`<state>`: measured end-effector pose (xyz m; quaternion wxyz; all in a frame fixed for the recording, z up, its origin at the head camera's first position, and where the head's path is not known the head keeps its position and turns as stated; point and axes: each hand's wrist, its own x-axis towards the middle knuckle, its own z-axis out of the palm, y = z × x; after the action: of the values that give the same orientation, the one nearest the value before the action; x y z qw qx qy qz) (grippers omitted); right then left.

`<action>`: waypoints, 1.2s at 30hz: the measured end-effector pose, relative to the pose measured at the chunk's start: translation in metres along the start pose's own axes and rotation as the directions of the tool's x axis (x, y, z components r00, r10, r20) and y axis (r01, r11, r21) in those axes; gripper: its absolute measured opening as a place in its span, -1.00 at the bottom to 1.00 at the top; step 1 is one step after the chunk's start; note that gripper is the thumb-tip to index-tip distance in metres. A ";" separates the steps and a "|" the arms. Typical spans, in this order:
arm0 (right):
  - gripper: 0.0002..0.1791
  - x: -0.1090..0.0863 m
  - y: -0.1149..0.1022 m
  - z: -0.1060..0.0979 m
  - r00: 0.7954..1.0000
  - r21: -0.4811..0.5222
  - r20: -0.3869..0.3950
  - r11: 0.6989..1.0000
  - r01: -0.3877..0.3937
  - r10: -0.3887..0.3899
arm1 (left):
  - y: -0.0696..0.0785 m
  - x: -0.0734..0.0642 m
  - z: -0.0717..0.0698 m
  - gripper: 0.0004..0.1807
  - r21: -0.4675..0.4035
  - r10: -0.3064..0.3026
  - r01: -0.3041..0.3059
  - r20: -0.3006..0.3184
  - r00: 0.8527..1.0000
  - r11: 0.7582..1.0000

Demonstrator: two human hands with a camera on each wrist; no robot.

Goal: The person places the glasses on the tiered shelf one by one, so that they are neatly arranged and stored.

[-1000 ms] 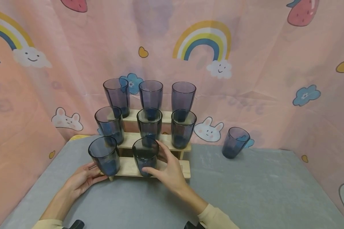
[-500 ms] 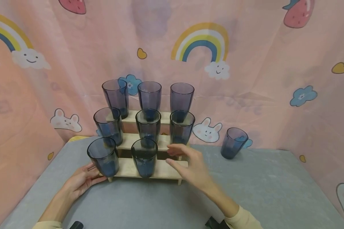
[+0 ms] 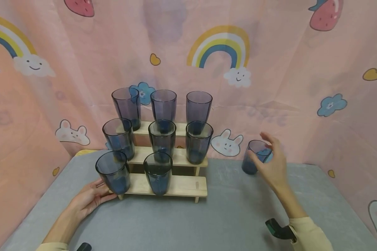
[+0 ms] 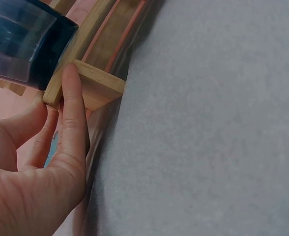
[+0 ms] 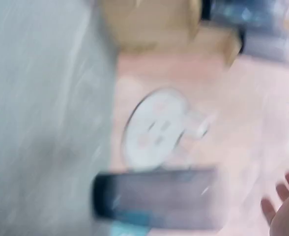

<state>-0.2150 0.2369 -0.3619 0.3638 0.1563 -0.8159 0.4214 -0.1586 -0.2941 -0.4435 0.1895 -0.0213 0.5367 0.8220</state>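
Observation:
A three-step wooden stand (image 3: 188, 186) bears several blue-purple tinted glasses. On its bottom step are a left glass (image 3: 113, 172) and a middle glass (image 3: 158, 173); the step's right end is bare wood. My left hand (image 3: 89, 198) pinches the left end of the bottom step, thumb and fingers on the board (image 4: 80, 44) in the left wrist view. Off to the right, a single glass (image 3: 250, 162) stands on the table. My right hand (image 3: 274, 167) is in front of that glass, thumb and fingers spread apart. Blurred in the right wrist view, the glass (image 5: 159, 199) lies outside the fingers.
Three glasses stand on the middle step, including the right one (image 3: 199, 143); three more, such as the top right glass (image 3: 199, 106), stand on the top step. A pink patterned cloth (image 3: 286, 52) hangs behind the grey table (image 3: 232, 209).
My right hand has let go of the middle glass on the bottom step and moved right to the lone glass. The left hand stays at the stand.

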 end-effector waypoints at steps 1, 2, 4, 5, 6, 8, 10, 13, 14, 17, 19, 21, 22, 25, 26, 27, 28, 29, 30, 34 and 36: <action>-0.17 -0.001 0.009 -0.002 0.998 -0.024 0.004 0.998 -0.057 0.057 | 0.000 0.000 0.000 -0.16 0.003 -0.001 0.001 -0.001 1.000 1.000; -0.11 -0.003 0.017 -0.004 0.993 -0.046 0.009 0.992 -0.116 0.117 | 0.000 0.000 0.000 -0.16 0.005 -0.001 0.001 -0.002 1.000 1.000; -0.01 -0.006 0.029 -0.006 0.973 -0.077 0.024 0.970 -0.229 0.231 | 0.000 0.000 0.001 -0.16 0.013 -0.004 0.004 -0.008 1.000 1.000; 0.02 -0.008 0.034 -0.006 0.959 -0.082 0.030 0.957 -0.277 0.281 | 0.000 0.000 0.001 -0.17 0.015 -0.004 0.004 -0.011 1.000 1.000; 0.04 -0.009 0.038 -0.006 0.945 -0.087 0.036 0.944 -0.320 0.324 | 0.000 0.000 0.002 -0.17 0.022 -0.005 0.005 -0.015 1.000 1.000; 0.07 -0.013 0.046 -0.004 0.915 -0.094 0.047 0.913 -0.396 0.402 | 0.000 0.000 0.002 -0.18 0.032 -0.005 0.006 -0.022 1.000 0.999; 0.09 -0.016 0.055 -0.002 0.888 -0.098 0.068 0.889 -0.448 0.455 | -0.001 0.000 0.001 -0.19 0.037 -0.003 0.004 -0.024 1.000 0.999; 0.12 -0.020 0.068 0.003 0.852 -0.091 0.107 0.859 -0.504 0.512 | -0.001 0.000 0.000 -0.19 0.041 0.003 -0.002 -0.020 1.000 0.999; 0.11 -0.022 0.072 0.004 0.842 -0.085 0.121 0.851 -0.518 0.525 | -0.001 0.000 0.000 -0.19 0.040 0.003 -0.002 -0.017 1.000 0.999; 0.04 -0.026 0.080 0.007 0.819 -0.059 0.145 0.831 -0.553 0.555 | -0.001 0.000 -0.001 -0.17 0.043 0.004 -0.003 -0.011 1.000 0.999; -0.01 -0.027 0.082 0.008 0.814 -0.052 0.147 0.826 -0.561 0.562 | -0.001 0.000 -0.001 -0.16 0.043 0.004 -0.004 -0.011 1.000 0.999; -0.03 -0.028 0.084 0.008 0.813 -0.050 0.147 0.825 -0.563 0.564 | -0.001 0.000 -0.002 -0.16 0.044 0.006 -0.005 -0.016 1.000 0.999; -0.03 -0.028 0.083 0.008 0.815 -0.055 0.144 0.827 -0.559 0.561 | -0.001 0.000 -0.002 -0.16 0.044 0.007 -0.007 -0.017 1.000 0.999; -0.06 -0.029 0.082 0.008 0.823 -0.067 0.128 0.833 -0.549 0.553 | -0.001 0.000 -0.001 -0.16 0.042 0.012 -0.011 -0.014 1.000 0.999; -0.08 -0.029 0.082 0.007 0.827 -0.066 0.120 0.836 -0.545 0.549 | -0.001 0.000 -0.001 -0.16 0.043 0.014 -0.014 -0.008 1.000 0.999; -0.10 -0.030 0.081 0.007 0.831 -0.070 0.109 0.838 -0.540 0.545 | -0.002 0.001 0.000 -0.17 0.042 0.016 -0.016 -0.002 1.000 0.999; -0.12 -0.031 0.079 0.006 0.835 -0.075 0.100 0.841 -0.536 0.541 | -0.002 0.002 0.000 -0.16 0.043 0.015 -0.015 -0.001 1.000 0.999; -0.14 -0.032 0.078 0.005 0.841 -0.078 0.093 0.846 -0.527 0.533 | -0.003 0.002 0.001 -0.16 0.045 0.016 -0.016 -0.002 1.000 0.999; -0.15 -0.033 0.077 0.005 0.847 -0.085 0.086 0.851 -0.518 0.524 | -0.003 0.003 0.001 -0.15 0.046 0.015 -0.015 0.001 1.000 0.999; -0.16 -0.038 0.069 0.006 0.873 -0.114 0.109 0.878 -0.464 0.475 | -0.003 0.003 0.001 -0.15 0.054 0.020 -0.020 -0.012 1.000 0.998; -0.12 -0.041 0.064 0.008 0.881 -0.115 0.138 0.891 -0.439 0.452 | -0.002 0.002 0.000 -0.16 0.057 0.027 -0.027 0.001 1.000 0.998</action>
<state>-0.2263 0.2660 -0.4317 0.1959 -0.0169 -0.8728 0.4466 -0.1598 -0.2933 -0.4459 0.1789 -0.0089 0.5600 0.8089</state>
